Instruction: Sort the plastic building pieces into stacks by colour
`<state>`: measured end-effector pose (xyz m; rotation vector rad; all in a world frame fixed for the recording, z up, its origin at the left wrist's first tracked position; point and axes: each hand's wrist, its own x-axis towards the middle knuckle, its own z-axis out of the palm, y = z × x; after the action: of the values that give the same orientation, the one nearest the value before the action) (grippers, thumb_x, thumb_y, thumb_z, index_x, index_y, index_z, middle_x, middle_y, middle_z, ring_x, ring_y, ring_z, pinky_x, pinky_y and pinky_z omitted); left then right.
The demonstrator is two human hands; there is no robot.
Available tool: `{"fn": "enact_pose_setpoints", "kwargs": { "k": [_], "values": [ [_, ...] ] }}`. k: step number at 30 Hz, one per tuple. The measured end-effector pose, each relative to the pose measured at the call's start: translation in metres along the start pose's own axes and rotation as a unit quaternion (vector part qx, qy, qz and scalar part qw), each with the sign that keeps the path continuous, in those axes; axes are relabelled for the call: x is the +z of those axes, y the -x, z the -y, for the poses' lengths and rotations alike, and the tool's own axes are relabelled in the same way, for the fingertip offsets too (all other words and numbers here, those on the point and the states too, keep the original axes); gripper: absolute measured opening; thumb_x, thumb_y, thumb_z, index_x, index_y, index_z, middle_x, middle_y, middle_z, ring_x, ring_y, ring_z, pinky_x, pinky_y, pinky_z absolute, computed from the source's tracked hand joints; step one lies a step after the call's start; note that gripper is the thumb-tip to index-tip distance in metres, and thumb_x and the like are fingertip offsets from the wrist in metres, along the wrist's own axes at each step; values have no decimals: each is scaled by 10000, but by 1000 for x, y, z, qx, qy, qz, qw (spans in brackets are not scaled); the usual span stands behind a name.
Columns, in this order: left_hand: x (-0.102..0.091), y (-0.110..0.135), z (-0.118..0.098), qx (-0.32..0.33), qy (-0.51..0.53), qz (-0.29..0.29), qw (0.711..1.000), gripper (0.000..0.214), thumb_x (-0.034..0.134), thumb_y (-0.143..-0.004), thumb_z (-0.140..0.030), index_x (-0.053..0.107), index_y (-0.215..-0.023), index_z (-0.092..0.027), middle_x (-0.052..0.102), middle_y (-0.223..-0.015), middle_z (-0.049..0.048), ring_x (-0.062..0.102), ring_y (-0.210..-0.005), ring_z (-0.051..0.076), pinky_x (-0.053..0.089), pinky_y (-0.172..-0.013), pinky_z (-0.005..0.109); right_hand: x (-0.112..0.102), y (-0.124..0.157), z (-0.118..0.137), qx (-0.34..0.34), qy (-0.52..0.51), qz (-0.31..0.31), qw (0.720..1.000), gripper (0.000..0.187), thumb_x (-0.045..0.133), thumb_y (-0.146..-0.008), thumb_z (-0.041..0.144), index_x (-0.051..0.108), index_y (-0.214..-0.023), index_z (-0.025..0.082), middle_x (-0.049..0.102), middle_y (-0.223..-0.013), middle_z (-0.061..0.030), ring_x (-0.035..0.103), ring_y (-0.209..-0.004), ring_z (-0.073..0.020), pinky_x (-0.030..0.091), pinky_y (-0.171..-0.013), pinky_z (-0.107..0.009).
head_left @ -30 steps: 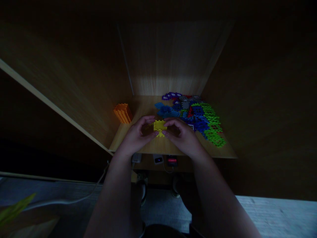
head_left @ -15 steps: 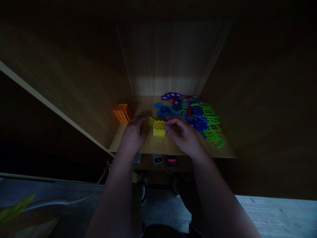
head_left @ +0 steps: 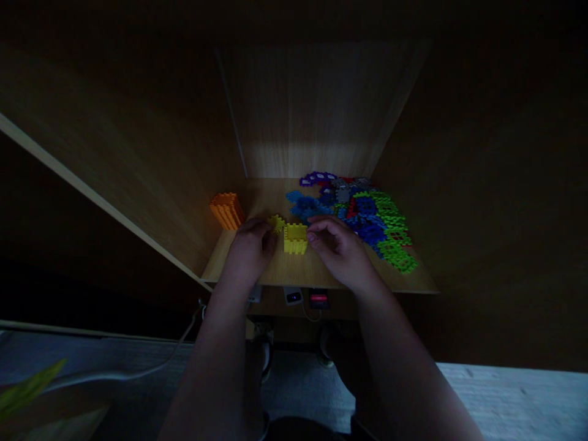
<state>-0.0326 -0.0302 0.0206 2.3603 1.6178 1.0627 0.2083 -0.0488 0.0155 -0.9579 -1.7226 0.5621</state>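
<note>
A small open-topped yellow box (head_left: pixel 295 240) made of notched interlocking plastic tiles stands on the wooden shelf. My right hand (head_left: pixel 337 248) is at its right side, thumb and forefinger pinching the wall there. To the left of the box, my left hand (head_left: pixel 252 245) has its fingers curled at the edge of a loose yellow tile (head_left: pixel 276 223). Part of that tile is hidden behind the fingers. Just behind both hands lie light blue tiles (head_left: pixel 307 205). An upright orange tile block (head_left: pixel 228 211) stands left of my left hand.
A heap of dark blue tiles (head_left: pixel 370 229) and green tiles (head_left: pixel 397 254) covers the right of the shelf, with purple tiles (head_left: pixel 316 178) at the back. Cabinet walls close in on both sides. Below the shelf's front edge (head_left: pixel 271 284) sit a device with a red display (head_left: pixel 318 298) and a cable.
My left hand has shifted and its fingers have curled in slightly, so more of the loose yellow tile shows. The right hand and the yellow box stay put.
</note>
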Motion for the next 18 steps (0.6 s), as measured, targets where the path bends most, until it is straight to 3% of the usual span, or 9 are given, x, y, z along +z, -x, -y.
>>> {"fn": "enact_pose_setpoints", "kwargs": {
  "k": [5, 11, 18],
  "values": [
    [2, 1, 1, -10, 15, -6, 1000, 173, 705, -924, -260, 777, -1070, -201, 767, -1195, 142, 713, -1157, 335, 576, -1087, 535, 0, 1, 1, 7, 2, 2, 1000, 133, 681, -1049, 419, 708, -1074, 291, 729, -1292, -64, 698, -1204, -244, 560, -1075, -456],
    [0, 0, -1, -23, 17, 13, 1000, 78, 690, -930, -263, 737, -972, -218, 775, -1013, 107, 718, -986, 308, 580, -984, 494, 1, 1, -1, 7, 3, 5, 1000, 107, 686, -1048, 394, 707, -1070, 291, 736, -1273, -55, 702, -1200, -240, 548, -1084, -450],
    [-2, 0, -3, -24, 17, 2, 1000, 60, 687, -920, -240, 706, -967, -207, 748, -1043, 111, 705, -1033, 307, 569, -993, 480, 1, 0, 0, 3, 3, 6, 1000, 120, 680, -1051, 405, 703, -1062, 288, 743, -1260, -58, 708, -1186, -243, 557, -1062, -452]
  ]
}}
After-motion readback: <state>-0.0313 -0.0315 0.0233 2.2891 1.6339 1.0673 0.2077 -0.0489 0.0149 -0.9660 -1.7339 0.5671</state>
